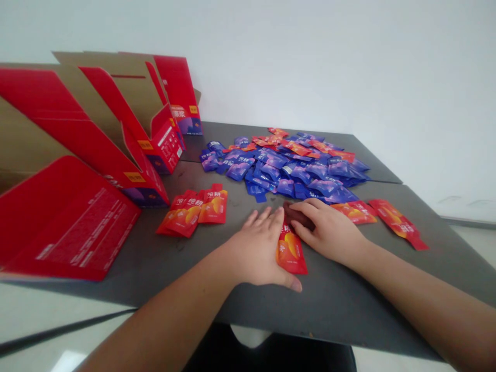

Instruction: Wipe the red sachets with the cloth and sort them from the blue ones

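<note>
A red-and-orange pouch [291, 253] with fruit pictured on it lies flat between my hands. My left hand [258, 250] rests on the table along the pouch's left edge and covers part of it. Its fingers are stretched out and the thumb is spread. My right hand [327, 227] curves over by the pouch's top right, with a gap showing between thumb and fingers. The pouch's upper end is partly hidden there. Left of my hands, several like pouches [186, 214] overlap in a small group. Beyond my right hand lie two more, one red pouch [399, 222] set at a slant.
A heap of blue-purple pouches [277, 170] mixed with orange ones covers the middle back of the grey table [240, 305]. Along the left stand several raised red cardboard boxes, the nearest box [81, 232] with its brown inside showing. A white wall rises behind.
</note>
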`<state>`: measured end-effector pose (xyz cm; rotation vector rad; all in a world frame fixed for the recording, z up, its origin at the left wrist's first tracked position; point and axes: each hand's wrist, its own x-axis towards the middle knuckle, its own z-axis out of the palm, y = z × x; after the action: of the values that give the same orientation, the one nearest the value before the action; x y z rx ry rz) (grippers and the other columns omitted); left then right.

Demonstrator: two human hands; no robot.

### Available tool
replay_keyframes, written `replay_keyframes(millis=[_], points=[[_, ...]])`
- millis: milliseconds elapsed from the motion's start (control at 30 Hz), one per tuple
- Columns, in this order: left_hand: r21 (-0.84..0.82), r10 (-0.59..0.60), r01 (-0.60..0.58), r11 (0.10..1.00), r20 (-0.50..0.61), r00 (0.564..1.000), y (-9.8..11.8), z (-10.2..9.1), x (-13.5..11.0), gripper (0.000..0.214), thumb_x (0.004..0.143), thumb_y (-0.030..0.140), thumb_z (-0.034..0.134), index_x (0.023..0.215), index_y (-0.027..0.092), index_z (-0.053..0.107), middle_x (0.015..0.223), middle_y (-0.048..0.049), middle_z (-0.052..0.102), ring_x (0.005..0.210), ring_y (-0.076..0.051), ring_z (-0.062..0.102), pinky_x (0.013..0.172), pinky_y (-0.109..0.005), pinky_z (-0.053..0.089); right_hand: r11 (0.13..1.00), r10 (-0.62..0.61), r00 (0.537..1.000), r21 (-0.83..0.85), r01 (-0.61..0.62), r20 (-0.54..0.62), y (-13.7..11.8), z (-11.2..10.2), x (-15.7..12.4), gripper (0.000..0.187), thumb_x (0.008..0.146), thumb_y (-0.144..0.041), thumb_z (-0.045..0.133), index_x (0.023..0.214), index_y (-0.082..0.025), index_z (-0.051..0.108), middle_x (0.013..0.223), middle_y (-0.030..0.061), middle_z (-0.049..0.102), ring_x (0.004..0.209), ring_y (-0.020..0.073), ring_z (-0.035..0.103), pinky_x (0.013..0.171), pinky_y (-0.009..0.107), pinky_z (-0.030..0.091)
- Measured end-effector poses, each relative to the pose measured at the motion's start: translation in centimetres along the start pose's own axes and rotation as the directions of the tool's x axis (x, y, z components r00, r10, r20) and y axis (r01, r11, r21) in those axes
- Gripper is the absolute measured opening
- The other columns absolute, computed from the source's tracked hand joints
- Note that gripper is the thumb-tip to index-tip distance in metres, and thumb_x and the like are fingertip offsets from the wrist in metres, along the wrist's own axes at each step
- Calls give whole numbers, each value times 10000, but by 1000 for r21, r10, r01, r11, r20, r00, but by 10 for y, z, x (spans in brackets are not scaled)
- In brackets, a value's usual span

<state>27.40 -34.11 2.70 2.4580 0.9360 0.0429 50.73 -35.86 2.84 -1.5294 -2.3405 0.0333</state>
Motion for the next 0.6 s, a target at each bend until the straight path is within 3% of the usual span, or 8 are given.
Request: replay_keyframes(millis=[67,133,233,300,433,600], points=[[1,14,-14,1000,-41,999,-1,3,0,1569,624,858,806,1700,25,24,1776,-226,56,1662,-374,93,1352,-565,56,999,-7,990,33,11,-139,-2,-2,-4,353,1020,-324,609,1357,-228,568,1265,132,656,1143,301,667,947,473,587],[-22,27,-28,999,-77,997,-1,3,1,1505,652,786,844,1708,74,42,1777,-219,104,1657,-357,153,1346,-583,86,986,-94,975,120,120,-203,-7,-8,-9,347,1004,-289,634,1336,-226,556,1282,146,631,1192,296,638,967,455,579],[-75,36,-42,996,-73,997,-2,-2,2,1441,682,696,886,1714,131,54,1774,-209,162,1642,-347,222,1340,-579,133,888,-332,943,333,318,-14,-18,-17,-12,314,977,-231,666,1283,-258,601,1309,112,624,1200,243,637,986,381,565],[-117,21,-28,993,-56,998,-2,-4,2,1511,668,669,911,1708,107,-29,1763,-212,209,1627,-347,269,1344,-558,137,852,-406,907,405,332,110,-22,-19,-11,263,971,-241,687,1229,-267,648,1311,93,639,1212,235,634,1011,378,546],[-155,4,-13,988,-58,998,-2,-3,4,1605,667,647,923,1675,94,-197,1746,-201,276,1605,-341,323,1350,-537,126,893,-353,922,350,282,157,-20,-16,-3,183,971,-268,691,1154,-254,693,1292,102,651,1225,266,616,1032,436,522],[-135,-20,16,991,-29,999,-2,0,4,1539,731,678,851,1668,100,-225,1744,-217,270,1623,-350,276,1346,-539,122,947,-262,953,229,224,151,-9,-9,9,130,973,-273,666,1098,-263,700,1264,104,648,1183,286,634,1015,476,545]])
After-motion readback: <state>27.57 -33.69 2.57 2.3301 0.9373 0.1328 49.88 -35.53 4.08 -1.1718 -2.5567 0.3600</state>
